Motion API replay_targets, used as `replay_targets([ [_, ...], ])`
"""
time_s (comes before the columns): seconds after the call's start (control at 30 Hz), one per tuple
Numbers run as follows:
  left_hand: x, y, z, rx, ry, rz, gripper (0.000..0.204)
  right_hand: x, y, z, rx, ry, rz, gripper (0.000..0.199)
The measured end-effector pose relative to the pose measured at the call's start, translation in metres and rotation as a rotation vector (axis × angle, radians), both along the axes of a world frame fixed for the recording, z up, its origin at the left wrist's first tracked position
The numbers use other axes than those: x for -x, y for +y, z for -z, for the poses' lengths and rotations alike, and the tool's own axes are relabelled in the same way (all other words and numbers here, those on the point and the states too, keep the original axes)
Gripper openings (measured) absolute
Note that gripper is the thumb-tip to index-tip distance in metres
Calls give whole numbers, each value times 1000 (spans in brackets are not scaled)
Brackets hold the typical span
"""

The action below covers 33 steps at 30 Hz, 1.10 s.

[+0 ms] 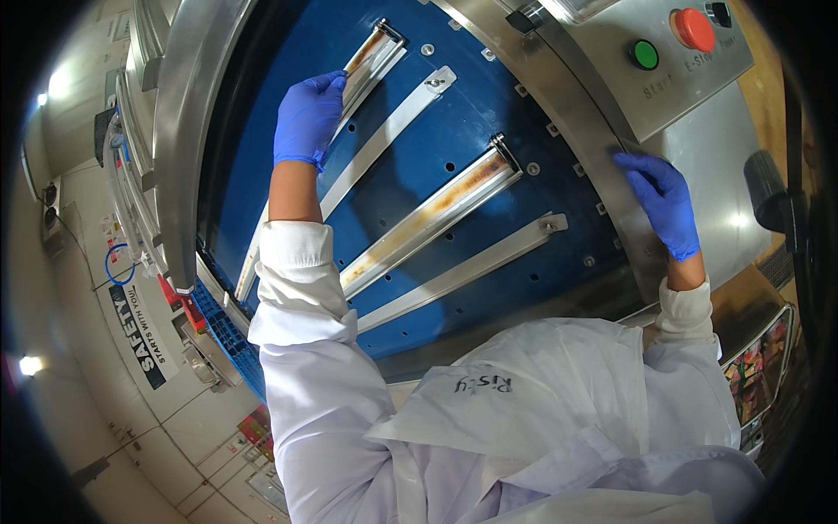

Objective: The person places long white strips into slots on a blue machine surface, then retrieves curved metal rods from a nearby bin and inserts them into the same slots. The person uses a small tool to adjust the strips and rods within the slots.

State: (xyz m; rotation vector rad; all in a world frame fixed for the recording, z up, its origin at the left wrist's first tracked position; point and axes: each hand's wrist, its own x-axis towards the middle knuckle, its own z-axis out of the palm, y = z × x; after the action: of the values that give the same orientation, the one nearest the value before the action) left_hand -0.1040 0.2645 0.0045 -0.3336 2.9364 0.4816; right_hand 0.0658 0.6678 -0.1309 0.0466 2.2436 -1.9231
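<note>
My left hand (310, 120), in a blue glove, is at the far-left sealing bar (371, 65). Its thumb and fingertips are pinched together over the bar's edge; whatever they grip is hidden. Brown scorch marks run along the strip on top of this bar. A second sealing bar (428, 212) with similar brown stains lies to the right on the blue plate (476, 113). My right hand (661, 203), also gloved in blue, rests at the steel rim (602, 113) with its fingers stretched toward the edge and nothing seen in them.
Flat metal strips (393, 122) lie beside the bars. At the upper right, a control panel (663, 70) carries a green button (644, 55) and a red emergency knob (692, 31). A curved steel lid edge (188, 148) rises on the left. A wire rack (761, 371) with colourful packets stands at lower right.
</note>
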Motion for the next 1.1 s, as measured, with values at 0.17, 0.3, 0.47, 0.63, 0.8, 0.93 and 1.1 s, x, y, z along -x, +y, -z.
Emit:
replay_targets([
  [0.17,6,1,8,40,-43,6,31,-2,1,-3,-29,-33,-1,25],
  [0.3,11,7,0,53,-57,11,32,-3,3,-3,-41,-51,-6,25],
  [0.47,21,-4,5,57,-75,75,33,-4,1,-10,-62,-1,-9,26],
  [0.63,40,7,-3,216,-197,104,31,-6,4,-4,-87,-17,-26,27],
  [0.8,18,33,14,381,11,47,28,-13,7,10,-122,-36,-11,28],
  [0.93,-8,2,26,118,73,-23,30,-6,11,4,-130,24,-74,27],
  [1.1,3,-4,12,-195,53,-59,31,-1,3,-6,-9,-17,-18,27],
])
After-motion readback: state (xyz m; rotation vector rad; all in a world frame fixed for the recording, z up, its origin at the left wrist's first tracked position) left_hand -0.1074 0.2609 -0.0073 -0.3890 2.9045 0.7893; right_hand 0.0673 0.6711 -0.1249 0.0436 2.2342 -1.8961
